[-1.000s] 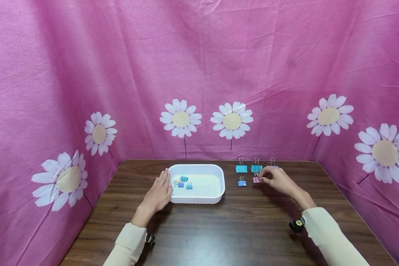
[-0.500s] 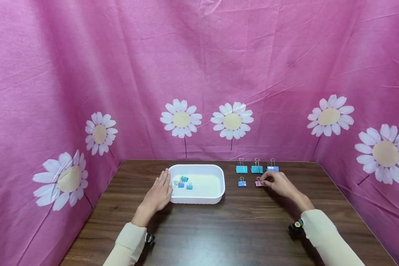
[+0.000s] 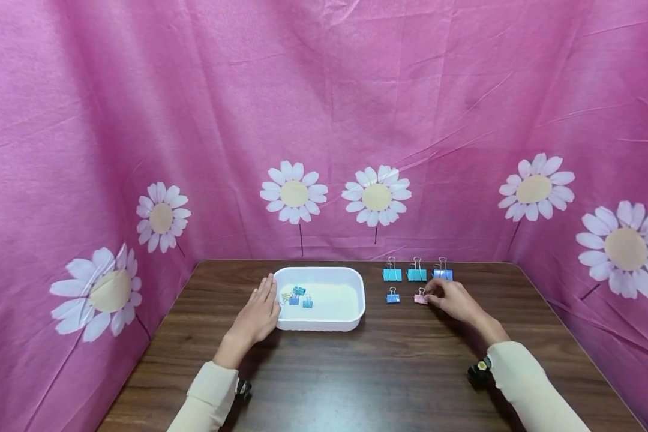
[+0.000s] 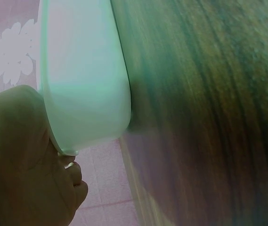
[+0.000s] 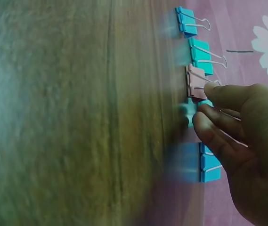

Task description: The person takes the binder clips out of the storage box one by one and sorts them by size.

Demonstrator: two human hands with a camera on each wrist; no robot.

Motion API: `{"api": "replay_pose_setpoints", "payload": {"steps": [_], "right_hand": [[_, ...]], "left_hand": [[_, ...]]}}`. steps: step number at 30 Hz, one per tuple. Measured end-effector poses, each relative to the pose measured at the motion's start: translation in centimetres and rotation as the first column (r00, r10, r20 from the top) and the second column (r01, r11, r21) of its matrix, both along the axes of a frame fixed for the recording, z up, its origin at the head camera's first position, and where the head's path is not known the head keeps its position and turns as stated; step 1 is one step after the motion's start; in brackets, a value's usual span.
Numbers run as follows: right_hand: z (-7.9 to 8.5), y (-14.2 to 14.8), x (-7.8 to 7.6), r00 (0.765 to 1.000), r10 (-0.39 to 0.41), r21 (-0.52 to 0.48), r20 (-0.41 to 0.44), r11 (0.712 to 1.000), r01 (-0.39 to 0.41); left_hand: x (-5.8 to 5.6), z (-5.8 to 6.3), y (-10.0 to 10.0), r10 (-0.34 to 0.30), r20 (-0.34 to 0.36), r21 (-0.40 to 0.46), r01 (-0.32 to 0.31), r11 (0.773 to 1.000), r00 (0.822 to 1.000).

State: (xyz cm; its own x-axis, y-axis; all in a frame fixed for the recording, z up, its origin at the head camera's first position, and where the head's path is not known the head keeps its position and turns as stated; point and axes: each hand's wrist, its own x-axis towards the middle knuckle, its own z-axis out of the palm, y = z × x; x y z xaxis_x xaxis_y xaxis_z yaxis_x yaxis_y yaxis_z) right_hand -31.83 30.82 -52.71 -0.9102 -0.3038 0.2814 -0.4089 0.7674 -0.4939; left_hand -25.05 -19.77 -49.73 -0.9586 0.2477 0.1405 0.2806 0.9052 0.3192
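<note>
A small pink binder clip stands on the table beside my right hand. In the right wrist view, the thumb tip is right at the handle of the pink clip, and a gap separates thumb and fingers. My left hand rests with extended fingers along the left side of a white tray. Several small binder clips lie in the tray's left part, among them a teal one, a violet-blue one and a yellow one.
Left of the pink clip stands a small blue binder clip. Behind them, larger clips form a row: two teal and one blue. A pink flowered curtain closes off the wooden table at its back and sides.
The pink clip has shifted slightly right and forward, into line with the small blue clip. My right fingers have loosened from it and drawn back a little. The left hand has stayed put.
</note>
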Motion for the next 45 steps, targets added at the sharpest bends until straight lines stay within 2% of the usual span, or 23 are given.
{"api": "replay_pose_setpoints", "payload": {"steps": [7,11,17,23,27,32,39,45], "right_hand": [[-0.5,-0.8,-0.1,0.999,0.015,0.018,-0.030,1.000,-0.014],[-0.3,-0.9,-0.2,1.000,0.020,0.015,-0.007,1.000,-0.020],[1.6,-1.3,-0.8,0.999,0.012,0.006,-0.033,1.000,-0.011],[4.7,-3.7,-1.8,0.992,0.105,0.042,-0.069,0.994,-0.102],[6.4,-6.4,-2.5,0.976,0.209,0.081,-0.066,0.976,-0.203],[8.3,-10.2,-3.1,0.943,0.324,0.110,-0.078,0.943,-0.315],[10.8,-15.6,-3.4,0.899,0.433,0.148,-0.060,0.895,-0.421],[11.5,-19.5,-4.0,0.871,0.490,0.199,-0.035,0.858,-0.474]], "left_hand": [[0.1,-0.1,-0.2,-0.003,-0.020,0.012,0.003,1.000,1.000],[0.1,-0.2,-0.3,0.004,-0.027,0.011,-0.003,1.000,1.000],[0.0,-0.1,-0.5,0.021,-0.010,-0.009,-0.021,1.000,1.000],[-0.1,-0.2,-0.7,0.026,0.003,-0.011,-0.025,1.000,1.000],[0.0,-0.3,-0.6,0.023,0.007,0.003,-0.023,1.000,1.000],[0.0,-0.3,-0.4,0.018,0.014,0.011,-0.018,1.000,1.000],[-0.1,-0.2,-0.2,0.012,0.005,0.018,-0.012,1.000,1.000],[-0.2,-0.2,-0.1,0.001,-0.005,0.024,-0.001,1.000,1.000]]}}
